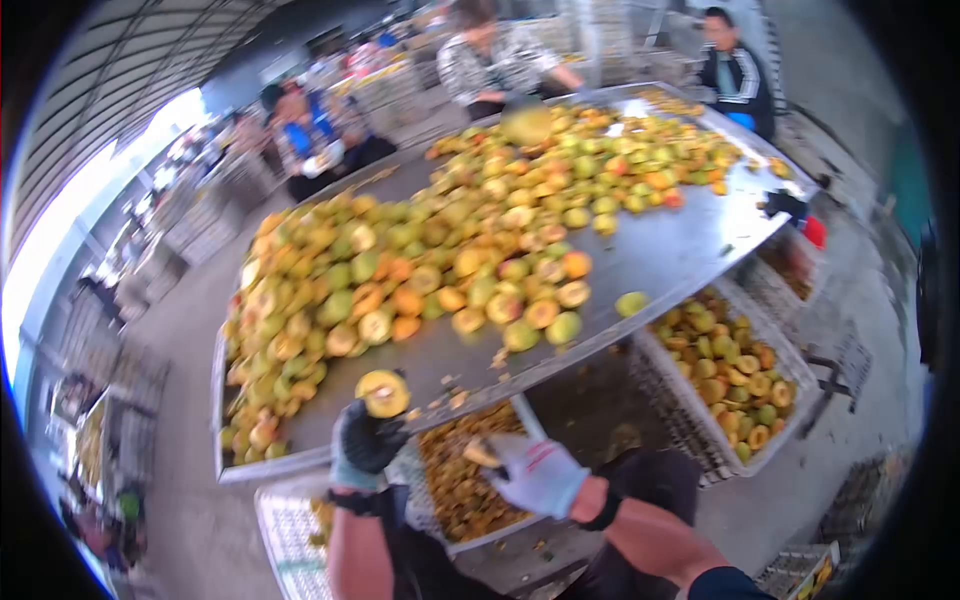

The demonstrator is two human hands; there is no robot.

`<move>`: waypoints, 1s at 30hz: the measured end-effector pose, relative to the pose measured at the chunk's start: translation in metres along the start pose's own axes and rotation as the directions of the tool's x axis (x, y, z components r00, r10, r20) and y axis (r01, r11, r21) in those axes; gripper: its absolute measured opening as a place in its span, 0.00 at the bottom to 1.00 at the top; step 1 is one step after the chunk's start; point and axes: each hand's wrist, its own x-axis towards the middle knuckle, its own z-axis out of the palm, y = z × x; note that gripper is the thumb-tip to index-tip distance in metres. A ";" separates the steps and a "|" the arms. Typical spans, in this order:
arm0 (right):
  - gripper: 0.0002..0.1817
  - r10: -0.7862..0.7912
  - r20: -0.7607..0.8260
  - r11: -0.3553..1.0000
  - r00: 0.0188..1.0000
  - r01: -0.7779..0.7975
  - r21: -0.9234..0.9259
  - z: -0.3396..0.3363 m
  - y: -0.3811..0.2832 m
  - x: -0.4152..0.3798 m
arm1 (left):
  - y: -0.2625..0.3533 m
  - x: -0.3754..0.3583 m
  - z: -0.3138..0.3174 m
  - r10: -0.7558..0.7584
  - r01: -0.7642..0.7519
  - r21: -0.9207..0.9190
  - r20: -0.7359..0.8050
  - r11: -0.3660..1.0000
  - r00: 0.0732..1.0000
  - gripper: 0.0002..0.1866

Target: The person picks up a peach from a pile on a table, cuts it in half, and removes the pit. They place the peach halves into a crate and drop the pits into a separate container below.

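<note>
My left hand (pixel 368 440), in a dark-palmed glove, grips a halved yellow peach (pixel 383 394) at the table's near edge. The cut face of the fruit shows, with a pale hollow in its middle. My right hand (pixel 535 473) wears a white glove and is closed around a small tan object with a dark edge (pixel 482 452), whose kind I cannot make out. Below it sits a crate of brown pits and scraps (pixel 465 485). A big heap of yellow-green peaches (pixel 430 250), many of them halved, covers much of the metal table (pixel 690 240).
A white crate of peach halves (pixel 725 375) stands to the right under the table's edge. White crate mesh (pixel 290 530) shows at lower left. Several people work around; two (pixel 505 60) (pixel 735 75) are at the far side. Stacked crates (pixel 200 220) line the left.
</note>
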 end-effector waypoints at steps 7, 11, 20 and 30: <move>0.20 -0.114 -0.135 0.989 0.984 0.125 0.080 0.017 -0.021 0.033 | -0.017 -0.009 0.026 0.049 0.011 -0.242 0.238 0.970 0.970 0.34; 0.18 -0.099 -0.137 0.988 0.986 0.114 0.106 0.030 -0.021 0.046 | -0.014 0.007 0.019 -0.019 0.118 -0.264 0.351 0.957 0.936 0.32; 0.24 -0.049 -0.016 0.887 0.999 0.036 -0.461 0.024 -0.034 0.041 | -0.019 0.007 0.045 0.302 -0.464 0.869 0.402 0.171 0.865 0.23; 0.17 -0.016 -0.186 0.999 0.982 0.008 -0.044 0.023 -0.019 0.036 | -0.024 0.003 0.061 0.356 -0.502 0.840 0.414 0.205 0.838 0.25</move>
